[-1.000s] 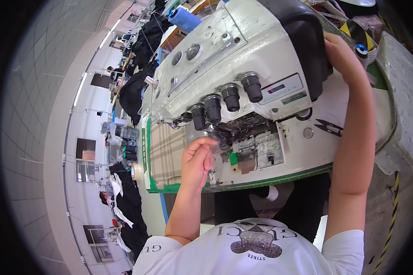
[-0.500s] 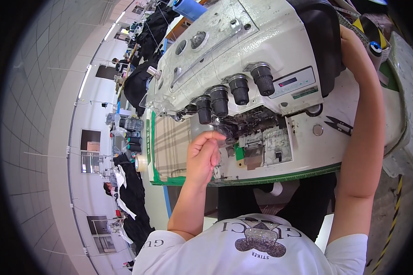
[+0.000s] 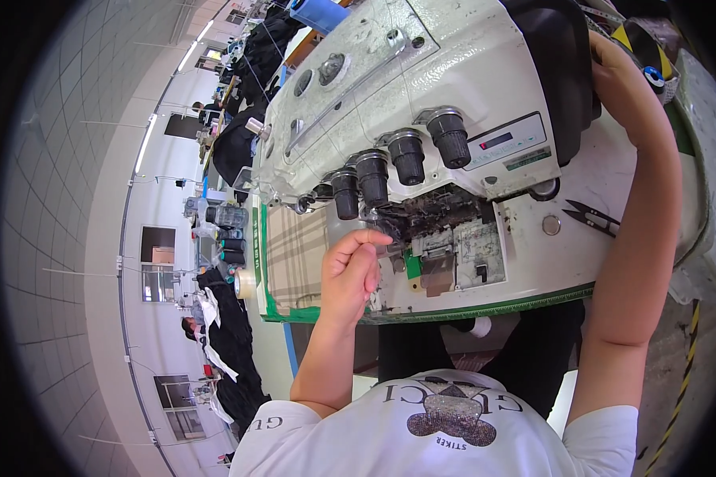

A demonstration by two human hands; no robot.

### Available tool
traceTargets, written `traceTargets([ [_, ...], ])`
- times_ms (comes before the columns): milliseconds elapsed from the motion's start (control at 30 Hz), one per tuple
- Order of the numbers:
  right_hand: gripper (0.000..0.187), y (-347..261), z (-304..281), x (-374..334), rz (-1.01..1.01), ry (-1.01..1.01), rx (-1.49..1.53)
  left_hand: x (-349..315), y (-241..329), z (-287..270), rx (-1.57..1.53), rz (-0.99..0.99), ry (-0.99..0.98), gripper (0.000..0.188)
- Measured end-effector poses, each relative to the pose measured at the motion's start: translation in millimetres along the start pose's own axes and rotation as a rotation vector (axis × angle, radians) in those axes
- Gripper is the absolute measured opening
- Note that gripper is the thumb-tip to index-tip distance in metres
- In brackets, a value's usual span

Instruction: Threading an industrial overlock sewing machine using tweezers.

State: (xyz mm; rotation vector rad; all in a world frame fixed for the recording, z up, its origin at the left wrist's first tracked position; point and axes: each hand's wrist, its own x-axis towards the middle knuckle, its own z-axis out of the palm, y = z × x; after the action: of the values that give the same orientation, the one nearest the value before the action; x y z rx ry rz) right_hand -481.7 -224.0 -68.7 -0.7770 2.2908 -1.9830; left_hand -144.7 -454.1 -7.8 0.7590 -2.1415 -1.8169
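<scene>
A white overlock sewing machine [image 3: 366, 87] with several black tension knobs [image 3: 372, 179] fills the upper middle. My left hand [image 3: 352, 270] is at its needle area, fingers curled and the index finger pointing right toward the dark looper parts [image 3: 422, 219]. Thumb and fingers are pressed together; anything between them is too small to make out. My right arm reaches up along the right side, and my right hand [image 3: 619, 79] lies against the black cover [image 3: 553, 63] at the machine's right end. Its fingers are hidden behind that cover.
Black thread snips [image 3: 593, 217] and a small round metal piece [image 3: 550, 225] lie right of the machine. A green measuring tape [image 3: 485, 307] runs along the table's front edge. Clear tape rolls [image 3: 245, 283] sit at left, a blue thread cone [image 3: 318, 14] at top.
The sewing machine's upper body has shifted slightly left and up in view, and my right hand has moved a little up. My left hand has stayed nearly in place.
</scene>
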Motion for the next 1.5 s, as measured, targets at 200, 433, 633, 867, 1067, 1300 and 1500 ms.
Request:
traceTargets([
  [200, 0.030, -11, -6, -4, 0.024, -0.094, -0.005, 0, 0, 1, 0.016, -0.005, 0.014, 0.022],
  [433, 0.029, 3, -6, 0, 0.041, -0.065, -0.027, 0, -1, 2, 0.011, 0.005, 0.028, 0.021],
  [633, 0.026, 36, 10, 21, -0.011, 0.038, -0.001, -2, -7, -2, 0.008, 0.062, -0.003, 0.023],
  [867, 0.025, 35, 9, 25, 0.041, 0.152, -0.084, -3, -12, -10, 0.104, 0.140, -0.120, 0.027],
  [1067, 0.047, -8, 16, 11, 0.291, 0.265, -0.140, -5, -17, -8, 0.215, 0.209, -0.122, 0.028],
  [1300, 0.050, -26, 18, 10, 0.205, 0.301, -0.242, -8, -22, 2, 0.459, 0.292, -0.118, 0.027],
  [1500, 0.048, -41, 9, -2, 0.194, 0.221, -0.357, -7, -17, 11, 0.578, 0.338, -0.163, 0.025],
])
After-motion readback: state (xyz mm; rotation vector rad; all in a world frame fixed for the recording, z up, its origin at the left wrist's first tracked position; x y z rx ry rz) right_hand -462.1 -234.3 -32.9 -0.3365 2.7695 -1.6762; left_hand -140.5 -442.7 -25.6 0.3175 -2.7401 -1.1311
